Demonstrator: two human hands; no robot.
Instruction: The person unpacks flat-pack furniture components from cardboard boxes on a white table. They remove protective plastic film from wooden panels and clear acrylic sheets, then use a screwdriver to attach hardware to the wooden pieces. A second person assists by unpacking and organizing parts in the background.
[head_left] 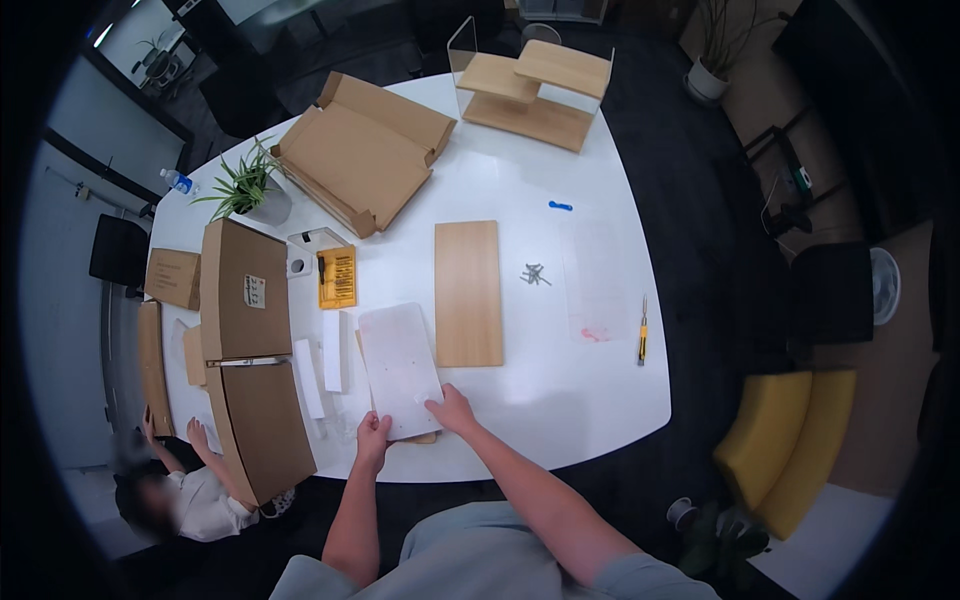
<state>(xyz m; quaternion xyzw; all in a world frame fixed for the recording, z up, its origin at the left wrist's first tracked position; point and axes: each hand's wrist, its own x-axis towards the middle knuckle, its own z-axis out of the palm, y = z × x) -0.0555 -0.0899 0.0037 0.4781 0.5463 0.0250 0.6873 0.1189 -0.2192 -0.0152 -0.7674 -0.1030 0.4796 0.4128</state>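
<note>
Whitish panel (398,365) extends forward from left hand (372,440) and right hand (453,409).

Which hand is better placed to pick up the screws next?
Probably the right hand: it is nearer the screws, which lie to the right of the wooden board. The left hand is farther off. Both grip the pale sheet, so the right must let go first.

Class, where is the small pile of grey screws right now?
In the head view, the pile of screws lies slightly right of centre on the white table, just right of the wooden board.
</note>
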